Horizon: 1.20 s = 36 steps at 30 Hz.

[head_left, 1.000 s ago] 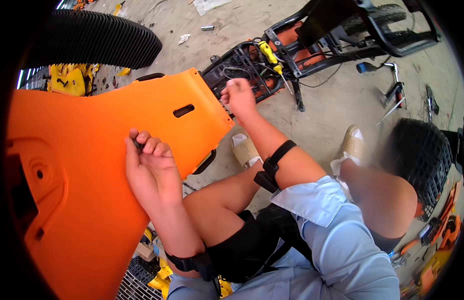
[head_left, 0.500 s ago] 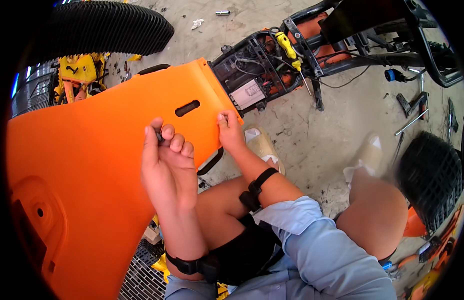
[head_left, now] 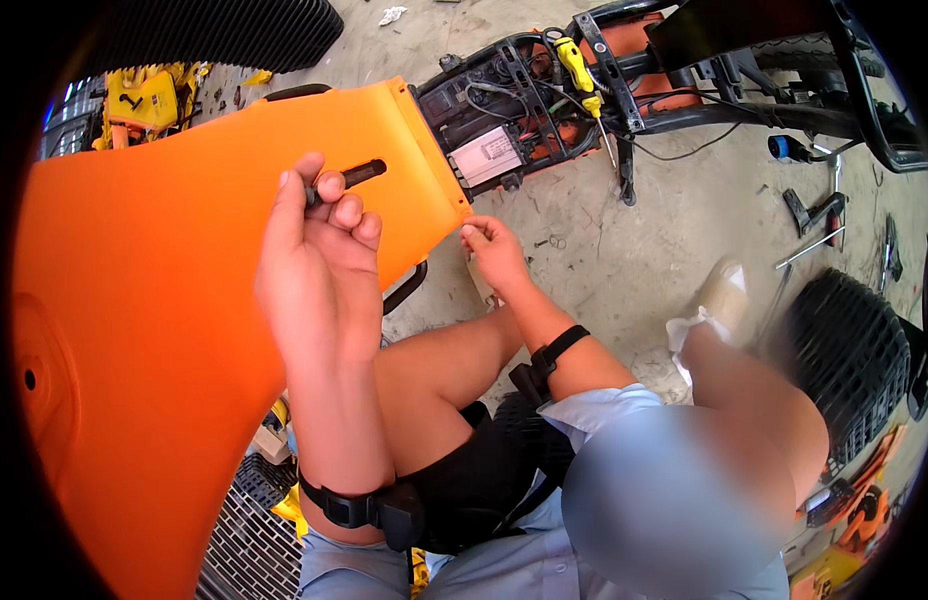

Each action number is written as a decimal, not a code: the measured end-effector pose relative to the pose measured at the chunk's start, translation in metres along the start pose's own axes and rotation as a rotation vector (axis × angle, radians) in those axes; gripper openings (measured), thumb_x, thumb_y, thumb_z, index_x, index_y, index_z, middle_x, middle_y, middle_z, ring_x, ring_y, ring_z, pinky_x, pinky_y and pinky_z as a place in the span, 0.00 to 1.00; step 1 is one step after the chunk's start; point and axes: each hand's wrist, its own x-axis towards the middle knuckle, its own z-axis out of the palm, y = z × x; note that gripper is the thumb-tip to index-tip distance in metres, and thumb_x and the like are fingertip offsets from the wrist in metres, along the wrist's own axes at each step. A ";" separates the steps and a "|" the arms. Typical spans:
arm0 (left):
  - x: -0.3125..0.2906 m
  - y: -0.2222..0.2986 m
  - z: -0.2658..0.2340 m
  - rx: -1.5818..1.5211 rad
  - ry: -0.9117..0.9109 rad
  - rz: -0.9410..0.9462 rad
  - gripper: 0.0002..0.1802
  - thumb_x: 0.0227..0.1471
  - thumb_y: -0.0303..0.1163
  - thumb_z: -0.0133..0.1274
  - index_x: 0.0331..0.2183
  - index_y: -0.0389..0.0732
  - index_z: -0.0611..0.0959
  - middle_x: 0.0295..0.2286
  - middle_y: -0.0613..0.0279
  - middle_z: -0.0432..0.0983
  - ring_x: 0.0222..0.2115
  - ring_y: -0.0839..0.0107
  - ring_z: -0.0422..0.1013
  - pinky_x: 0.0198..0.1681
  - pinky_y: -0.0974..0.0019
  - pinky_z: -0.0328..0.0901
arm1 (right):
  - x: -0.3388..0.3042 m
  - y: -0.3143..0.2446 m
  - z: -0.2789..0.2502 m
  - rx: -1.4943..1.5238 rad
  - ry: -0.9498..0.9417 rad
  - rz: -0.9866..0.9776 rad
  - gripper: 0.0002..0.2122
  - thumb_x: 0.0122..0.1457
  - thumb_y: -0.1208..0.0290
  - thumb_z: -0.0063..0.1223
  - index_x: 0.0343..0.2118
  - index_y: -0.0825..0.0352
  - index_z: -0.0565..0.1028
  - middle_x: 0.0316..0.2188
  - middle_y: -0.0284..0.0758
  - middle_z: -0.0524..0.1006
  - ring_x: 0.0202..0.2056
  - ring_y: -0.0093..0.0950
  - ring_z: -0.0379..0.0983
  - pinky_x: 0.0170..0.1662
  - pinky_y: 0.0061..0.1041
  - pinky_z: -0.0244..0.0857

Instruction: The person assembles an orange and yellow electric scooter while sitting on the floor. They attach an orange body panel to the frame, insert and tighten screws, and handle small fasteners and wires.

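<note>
A left hand (head_left: 329,245) pinches a small dark part (head_left: 312,198) over an orange panel (head_left: 194,270) running lengthwise toward a black frame (head_left: 610,75); the right hand (head_left: 501,260), fingertips gathered, is nearer that end's corner, its hold unclear.

The broadest way through lies above the floor (head_left: 634,265), right of the right hand (head_left: 499,258), with the black frame (head_left: 609,73) bounding its far side and the legs (head_left: 444,378) its near side. A yellow screwdriver (head_left: 576,66) lies across the frame, its shaft poking into that gap, and a thin cable (head_left: 672,158) loops out beside it. Leftward, the orange panel (head_left: 174,270) blocks any downward reach (its narrow slot (head_left: 369,172) is partly hidden behind the left hand (head_left: 329,245)). A black grid (head_left: 854,365) hems the right.
</note>
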 end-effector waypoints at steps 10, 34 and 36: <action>0.004 -0.007 -0.006 0.228 0.028 -0.012 0.14 0.65 0.35 0.41 0.46 0.36 0.72 0.27 0.68 0.65 0.26 0.78 0.60 0.30 0.72 0.59 | 0.012 -0.029 -0.008 0.052 0.016 -0.016 0.08 0.63 0.74 0.52 0.41 0.71 0.73 0.32 0.31 0.77 0.31 0.19 0.71 0.38 0.21 0.69; 0.129 -0.199 -0.101 1.405 -0.188 0.511 0.12 0.62 0.33 0.42 0.34 0.33 0.71 0.30 0.41 0.72 0.33 0.42 0.69 0.37 0.48 0.64 | 0.022 -0.025 -0.037 -0.298 0.087 -0.106 0.10 0.57 0.70 0.57 0.37 0.70 0.77 0.30 0.36 0.79 0.33 0.24 0.75 0.38 0.25 0.69; 0.128 -0.194 -0.097 1.333 -0.143 0.486 0.12 0.63 0.33 0.41 0.34 0.34 0.72 0.30 0.42 0.72 0.32 0.44 0.70 0.37 0.50 0.64 | 0.024 -0.025 -0.027 -0.229 0.033 -0.126 0.09 0.58 0.70 0.57 0.37 0.70 0.77 0.31 0.36 0.79 0.34 0.24 0.75 0.39 0.25 0.69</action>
